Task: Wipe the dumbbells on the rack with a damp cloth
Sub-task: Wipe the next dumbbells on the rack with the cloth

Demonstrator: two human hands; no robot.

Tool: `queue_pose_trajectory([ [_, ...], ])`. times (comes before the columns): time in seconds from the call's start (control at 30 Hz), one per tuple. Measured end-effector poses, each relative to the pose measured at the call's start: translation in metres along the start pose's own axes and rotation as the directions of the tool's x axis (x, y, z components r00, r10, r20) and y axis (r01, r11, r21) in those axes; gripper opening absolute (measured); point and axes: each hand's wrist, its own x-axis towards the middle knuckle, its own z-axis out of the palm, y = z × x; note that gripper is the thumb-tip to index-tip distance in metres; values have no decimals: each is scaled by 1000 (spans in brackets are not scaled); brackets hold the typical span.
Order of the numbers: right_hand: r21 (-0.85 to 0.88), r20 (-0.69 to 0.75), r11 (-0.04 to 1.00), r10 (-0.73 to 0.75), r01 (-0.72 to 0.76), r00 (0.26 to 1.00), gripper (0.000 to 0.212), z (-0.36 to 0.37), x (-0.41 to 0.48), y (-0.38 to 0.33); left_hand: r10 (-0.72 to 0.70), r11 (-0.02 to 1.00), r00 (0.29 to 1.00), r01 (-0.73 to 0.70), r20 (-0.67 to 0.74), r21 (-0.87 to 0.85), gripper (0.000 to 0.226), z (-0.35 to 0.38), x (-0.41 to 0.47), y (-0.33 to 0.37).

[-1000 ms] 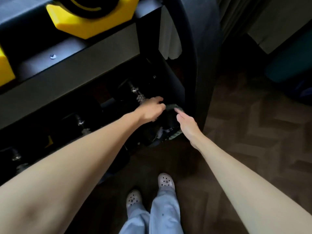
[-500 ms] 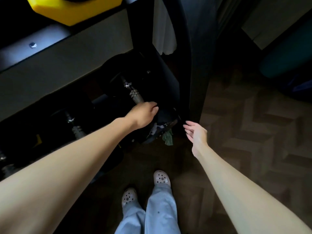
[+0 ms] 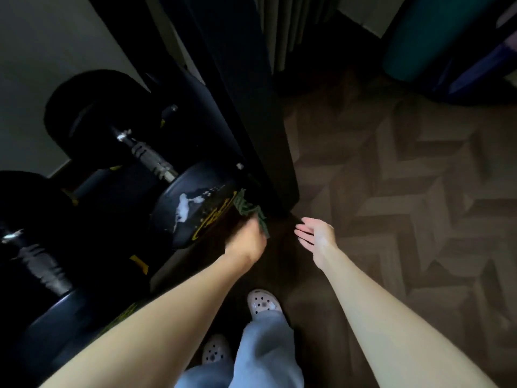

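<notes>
A large black dumbbell with yellow lettering and a patch of white foam on its near head lies on the lowest shelf of the black rack. Its steel handle runs back and left to the far head. My left hand is closed on a dark green cloth that hangs against the near head's front edge. To the right, my right hand is in the air, fingers apart, holding nothing. A second black dumbbell lies at the lower left.
The rack's black upright post stands just right of the cloth. Dark herringbone floor spreads to the right. A teal roll lies at the far right. My feet in pale clogs stand below.
The view has dropped closer to the lowest shelf. My left hand has moved from the handle down to the cloth at the near head. My right hand has let go and drawn back.
</notes>
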Motion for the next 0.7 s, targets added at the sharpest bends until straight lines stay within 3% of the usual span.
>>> queue_pose_trajectory([
  [0.1, -11, 46, 1000, 15, -14, 999, 32, 0, 50, 24, -189, 975, 976, 199, 108, -96, 41, 51, 61, -26],
  [0.27, -130, 125, 991, 40, -23, 991, 34, 17, 128, 67, -250, 925, 962, 270, 108, -267, 34, 119, 145, -65],
  [0.47, -316, 257, 946, 7, 77, 966, 33, 32, 212, 118, -234, 864, 968, 248, 88, -437, 57, 180, 231, -104],
  [0.6, -302, 254, 950, -3, 82, 967, 23, 37, 257, 131, -324, 614, 923, 373, 209, -696, 46, 197, 267, -112],
  [0.67, -307, 252, 948, -2, 82, 968, 23, 36, 270, 135, -349, 653, 911, 405, 220, -640, 42, 208, 273, -114],
  [0.7, -309, 252, 947, -2, 83, 968, 23, 36, 274, 134, -352, 719, 917, 393, 187, -573, 49, 213, 278, -116],
])
